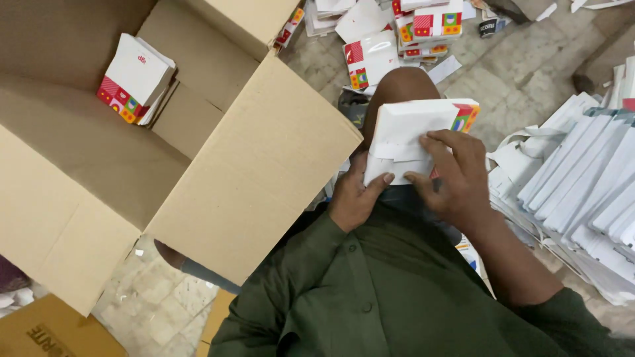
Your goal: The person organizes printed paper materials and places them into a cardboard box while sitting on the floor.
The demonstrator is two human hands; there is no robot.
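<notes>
Both my hands hold a stack of flat white paper bags (407, 129) with red and multicoloured printed edges, resting on my knee. My left hand (354, 195) grips the stack's lower left corner from beneath, thumb on top. My right hand (453, 175) lies over the lower right part, fingers pressing on the top sheet. To the left stands a large open cardboard box (218, 172), and a bundle of the same bags (135, 79) lies inside it against the far corner.
More printed bags (423, 30) are scattered in piles on the stone floor ahead. A long row of white folded bags (582, 178) lies at my right. Another cardboard box (46, 330) sits at lower left.
</notes>
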